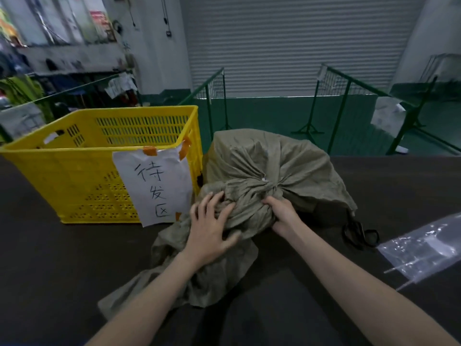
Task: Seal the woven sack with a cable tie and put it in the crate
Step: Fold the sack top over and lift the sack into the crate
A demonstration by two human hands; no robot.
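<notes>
A full olive-green woven sack (269,156) lies on the dark table, its mouth gathered toward me. A small white cable tie (264,179) shows at the cinched neck. My right hand (282,213) grips the bunched neck just below the tie. My left hand (212,226) lies on the loose fabric of the mouth with fingers spread and curled into it. The yellow slotted crate (99,156) stands left of the sack, open on top, touching or nearly touching it.
A white paper sign with handwritten characters (159,186) is taped to the crate's front. Black scissors (359,233) lie right of the sack. A clear plastic bag of cable ties (424,250) lies at the right. Green fence stands (331,108) are beyond the table.
</notes>
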